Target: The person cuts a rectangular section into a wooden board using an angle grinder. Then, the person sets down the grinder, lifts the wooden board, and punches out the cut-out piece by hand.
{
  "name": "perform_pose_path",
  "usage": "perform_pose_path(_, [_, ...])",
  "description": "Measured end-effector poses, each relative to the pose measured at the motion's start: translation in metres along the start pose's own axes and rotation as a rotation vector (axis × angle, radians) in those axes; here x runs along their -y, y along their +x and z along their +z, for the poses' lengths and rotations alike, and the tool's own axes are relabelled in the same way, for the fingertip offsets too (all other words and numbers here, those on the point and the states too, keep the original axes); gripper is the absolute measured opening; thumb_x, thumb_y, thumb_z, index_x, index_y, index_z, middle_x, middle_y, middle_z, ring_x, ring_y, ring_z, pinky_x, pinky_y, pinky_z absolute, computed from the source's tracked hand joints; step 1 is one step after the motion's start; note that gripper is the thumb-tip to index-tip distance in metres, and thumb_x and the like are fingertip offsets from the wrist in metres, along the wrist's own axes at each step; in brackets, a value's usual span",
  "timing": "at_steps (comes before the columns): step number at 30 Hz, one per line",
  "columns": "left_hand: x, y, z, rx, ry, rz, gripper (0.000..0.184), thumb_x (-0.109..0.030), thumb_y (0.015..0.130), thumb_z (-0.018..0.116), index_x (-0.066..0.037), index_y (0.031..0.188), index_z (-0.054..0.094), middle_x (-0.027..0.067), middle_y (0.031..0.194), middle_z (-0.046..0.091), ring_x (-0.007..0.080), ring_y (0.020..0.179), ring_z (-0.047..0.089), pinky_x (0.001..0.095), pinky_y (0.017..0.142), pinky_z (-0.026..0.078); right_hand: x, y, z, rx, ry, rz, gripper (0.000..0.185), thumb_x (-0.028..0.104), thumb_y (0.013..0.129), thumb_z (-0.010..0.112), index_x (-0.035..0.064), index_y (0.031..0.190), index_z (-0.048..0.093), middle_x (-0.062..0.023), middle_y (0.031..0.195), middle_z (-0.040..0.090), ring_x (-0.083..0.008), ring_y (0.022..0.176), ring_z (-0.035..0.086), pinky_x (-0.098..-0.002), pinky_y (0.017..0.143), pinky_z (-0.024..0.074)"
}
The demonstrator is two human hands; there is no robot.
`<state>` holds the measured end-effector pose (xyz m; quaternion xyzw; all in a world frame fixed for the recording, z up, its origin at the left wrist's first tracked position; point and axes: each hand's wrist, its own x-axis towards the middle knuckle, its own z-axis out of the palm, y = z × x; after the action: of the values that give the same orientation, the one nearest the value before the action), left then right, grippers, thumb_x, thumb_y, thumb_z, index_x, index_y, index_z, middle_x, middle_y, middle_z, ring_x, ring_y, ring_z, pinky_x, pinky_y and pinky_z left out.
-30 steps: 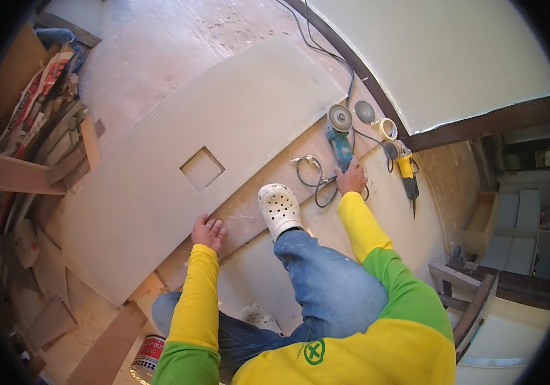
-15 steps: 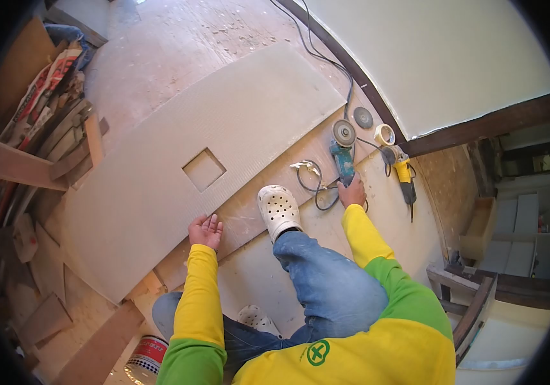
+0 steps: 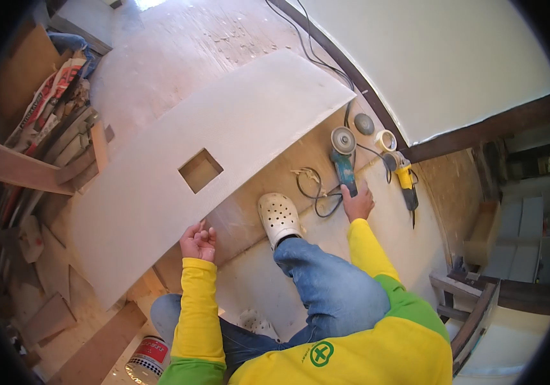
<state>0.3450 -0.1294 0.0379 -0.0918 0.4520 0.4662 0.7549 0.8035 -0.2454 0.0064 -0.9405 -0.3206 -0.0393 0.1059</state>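
Note:
A large pale panel (image 3: 256,109) with a square cutout is lifted along its near edge. My left hand (image 3: 198,242) grips that edge, its fingers curled at the board. Under the raised edge a brown board (image 3: 243,208) shows. My right hand (image 3: 358,202) is closed at the rear end of a teal angle grinder (image 3: 344,168), which lies with its disc pointing away from me. The grinder's dark cable (image 3: 318,192) loops beside it, left of my right hand.
A yellow grinder (image 3: 405,178), a tape roll (image 3: 385,140) and a loose disc (image 3: 364,124) lie at the right. Wood scraps (image 3: 69,151) are piled at the left. A paint can (image 3: 148,359) stands near my left knee. My clog (image 3: 278,215) rests at centre.
The panel's near edge has risen, with more shadow beneath it and through the cutout. My left hand has closed at the edge and moved slightly left. My right hand has shifted slightly toward me.

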Motion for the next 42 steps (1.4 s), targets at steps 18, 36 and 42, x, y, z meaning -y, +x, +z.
perform_pose_path(18, [-0.182,-0.080,0.187,0.390,0.266,0.428,0.036,-0.026,0.101,0.054,0.001,0.123,0.045,0.0304,0.121,0.061,0.0205,0.068,0.070,0.0394,0.072,0.064,0.407,0.200,-0.131,-0.284,0.578,-1.144,0.053,0.054,0.093,0.057,0.0063,0.111,0.069,-0.0168,0.113,0.068,-0.0348,0.108,0.062,-0.0471,0.095,0.0436])
perform_pose_path(36, [-0.211,-0.032,0.118,-0.335,0.612,0.498,0.039,-0.030,0.095,0.063,-0.003,0.122,0.058,0.0114,0.109,0.068,0.0254,0.088,0.070,0.0406,0.079,0.058,0.609,0.284,-0.157,0.039,0.211,-1.071,0.071,0.062,0.099,0.028,0.0125,0.092,0.078,-0.0127,0.090,0.075,-0.0329,0.090,0.069,-0.0457,0.088,0.0479])
perform_pose_path(42, [-0.134,-0.118,-0.006,-0.946,1.619,0.353,0.057,-0.040,0.081,0.075,-0.003,0.124,0.065,0.0193,0.120,0.068,0.0309,0.107,0.067,0.0374,0.097,0.050,0.637,0.297,-0.157,0.163,0.197,-1.084,0.074,0.061,0.099,0.025,0.0112,0.094,0.079,-0.0142,0.096,0.075,-0.0320,0.095,0.070,-0.0464,0.089,0.0467])
